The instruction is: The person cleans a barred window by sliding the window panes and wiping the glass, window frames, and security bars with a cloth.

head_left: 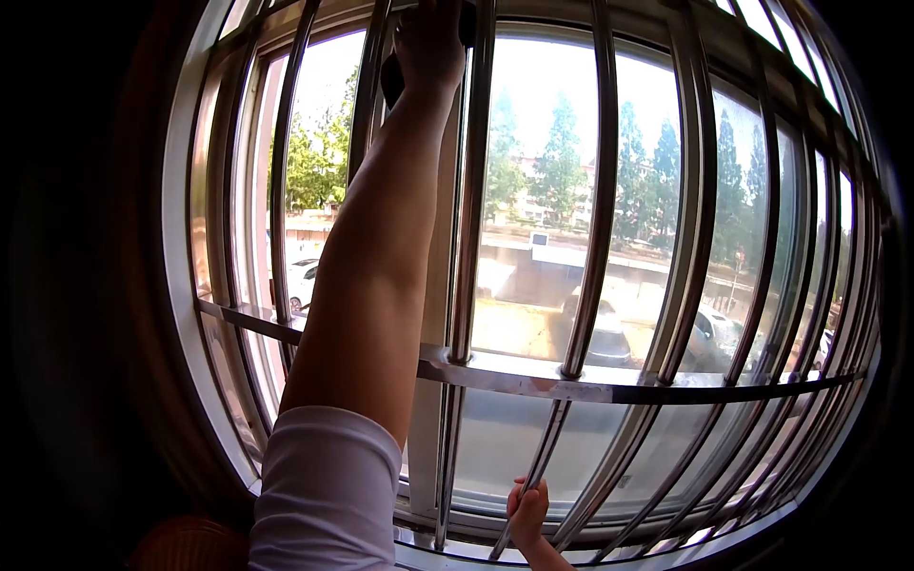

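Note:
My left arm, in a white sleeve, reaches up across the window bars. Near the top edge my left hand point(430, 43) is closed round a dark object point(391, 80), which shows on both sides of the hand; its full shape is hidden. That hand is in front of the window frame, between two upright metal bars. Low in the view, my right hand point(527, 511) has its fingers wrapped round a thin metal bar point(546, 445), below the horizontal rail point(519, 374).
Upright metal bars point(602, 190) run across the whole window, joined by the rail. Behind them are sliding glass panes point(562, 124) in a frame. Trees point(319, 157) and parked cars point(303, 283) show outside. A brown rounded thing point(190, 547) is at the bottom left.

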Motion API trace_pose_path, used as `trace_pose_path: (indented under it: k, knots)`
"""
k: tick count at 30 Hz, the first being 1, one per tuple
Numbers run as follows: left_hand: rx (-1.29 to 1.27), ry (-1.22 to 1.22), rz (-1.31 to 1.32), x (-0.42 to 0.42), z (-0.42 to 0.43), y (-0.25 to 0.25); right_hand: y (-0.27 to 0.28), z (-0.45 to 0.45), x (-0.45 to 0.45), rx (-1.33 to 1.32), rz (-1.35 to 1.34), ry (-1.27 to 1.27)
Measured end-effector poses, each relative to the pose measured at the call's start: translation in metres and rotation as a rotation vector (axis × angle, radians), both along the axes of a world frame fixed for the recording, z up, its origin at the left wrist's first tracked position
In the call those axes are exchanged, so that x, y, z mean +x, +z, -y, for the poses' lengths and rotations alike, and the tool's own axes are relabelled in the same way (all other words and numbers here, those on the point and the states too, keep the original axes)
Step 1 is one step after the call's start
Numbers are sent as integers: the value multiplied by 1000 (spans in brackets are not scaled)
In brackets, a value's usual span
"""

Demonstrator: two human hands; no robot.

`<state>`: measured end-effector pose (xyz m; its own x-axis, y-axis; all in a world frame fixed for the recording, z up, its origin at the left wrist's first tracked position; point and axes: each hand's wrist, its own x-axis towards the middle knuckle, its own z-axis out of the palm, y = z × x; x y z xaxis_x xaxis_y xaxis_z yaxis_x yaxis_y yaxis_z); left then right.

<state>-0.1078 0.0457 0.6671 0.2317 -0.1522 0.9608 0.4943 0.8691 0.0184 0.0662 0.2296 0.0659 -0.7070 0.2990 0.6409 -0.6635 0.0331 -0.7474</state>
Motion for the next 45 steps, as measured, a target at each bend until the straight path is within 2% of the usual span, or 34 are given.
trace_pose_path:
  k: [1, 2, 5, 6, 8, 9, 10, 12, 13, 14, 17, 19, 21, 22, 24, 26, 28, 32, 34, 35, 36, 38, 40, 42, 43, 44, 45]
  knots:
    - [-27, -129, 4, -7, -3, 4, 1, 1, 1, 1, -7, 5]
    - [-27, -141, 2, -15, -3, 13, 0, 1, 1, 4, -10, 9]
    - [-73, -103, -277, -32, -1, 24, -1, 0, 0, 22, 23, -43]
    - [-80, -107, -270, -20, -2, 15, 1, 3, 3, 37, 48, -68]
    - [-279, -32, 18, 20, 0, -6, 11, 7, 8, 54, 38, -75]
    - [-230, -81, -298, -2, -2, -10, 10, 5, 6, 16, 40, -30]
    - [-255, -15, -401, -7, 2, -21, 9, 5, 7, -17, 47, 16]
    - [-413, -44, -235, -13, 16, -39, 10, 6, 7, -31, 43, 46]
    - [-362, -137, -229, -16, 13, -59, 12, 5, 6, -45, 33, 71]
    - [-369, -54, -278, -6, 15, -79, 11, 5, 7, -62, 29, 94]
    - [-308, -4, -226, 13, 8, -129, 16, 3, 8, -47, 29, 108]
    - [-231, 141, 125, 31, 5, -165, 16, 3, 10, -26, 28, 110]
    - [-307, 68, 175, 42, 25, -179, 8, 2, 4, -30, 5, 122]
    - [-333, 11, 168, 48, 30, -178, 6, 1, 1, -29, -23, 129]
    - [-247, -44, -165, 87, 16, -168, 6, 0, 2, -17, -14, 116]
    - [-118, -109, -331, 120, -8, -134, 6, -1, 3, -34, 14, 157]
    - [-101, 61, -497, 126, -37, -91, 1, -5, -1, -17, 39, 191]
    - [-63, 202, -358, 91, -88, -17, 6, -4, 4, -57, 38, 252]
    - [48, 166, -387, 55, -98, -4, -3, -6, -1, -85, 36, 302]
    - [-22, 6, -371, 61, -103, -5, -4, -6, -1, -81, 27, 298]
    - [-23, -7, -379, 52, -103, 5, -3, -5, 0, -78, 20, 291]
    - [55, 125, -461, 43, -104, 21, -2, -4, 1, -74, 23, 268]
    - [113, 45, -357, 39, -116, 24, 1, -4, 3, -77, 26, 275]
    - [154, 124, -407, 13, -122, 37, -4, -4, 0, -144, 25, 315]
    - [202, 40, -470, 7, -131, 39, -17, -3, -8, -118, 38, 281]
    - [201, 34, -469, 16, -135, 37, -24, -2, -13, -92, 58, 249]
    - [96, 0, -398, 25, -135, 34, -29, 0, -18, -93, 62, 251]
